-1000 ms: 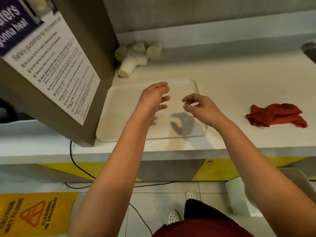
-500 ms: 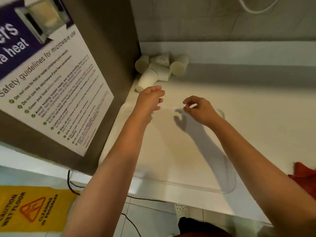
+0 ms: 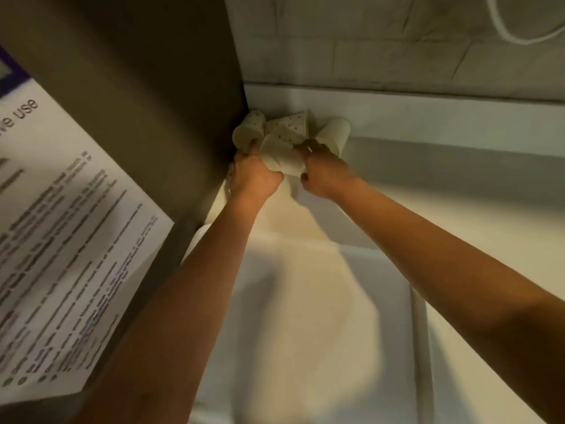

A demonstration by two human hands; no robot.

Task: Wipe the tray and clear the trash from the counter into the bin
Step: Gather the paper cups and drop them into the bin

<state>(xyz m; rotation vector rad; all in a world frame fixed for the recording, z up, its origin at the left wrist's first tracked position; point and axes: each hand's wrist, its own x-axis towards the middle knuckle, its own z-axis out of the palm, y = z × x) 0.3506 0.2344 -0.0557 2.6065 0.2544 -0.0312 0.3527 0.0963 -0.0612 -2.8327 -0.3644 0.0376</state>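
Two bare forearms reach across the scene, listed here with what surrounds them, largest item first. Dark cabinet side (image 3: 137,87), upright at left, carrying a printed notice (image 3: 61,240) of guidelines, text too blurred to read in full. Pale worktop (image 3: 489,209), running to a tiled back wall (image 3: 397,41). Tray (image 3: 305,332), pale, flat, lying on the worktop beneath both forearms, its right rim showing as a raised ridge; no cloth on it in this view. Paper cups (image 3: 290,130), a small cluster tipped on their sides in the far corner where the cabinet meets the wall, beyond the tray's far edge; some spotted, some plain; long axes splayed outward in different directions, one mouth facing the cabinet, one pointing right. Left hand (image 3: 253,175), fingers curled round a plain cup at the near left of the cluster. Right hand (image 3: 324,175), fingertips closed on the cups at the middle of the heap, just beside the rightmost cup. Both hands are equally close and directly before the cluster. Judgement: gathering stage of the trash clearance; the cups, lying at odd angles, may slip apart when lifted together. Bin: not in view
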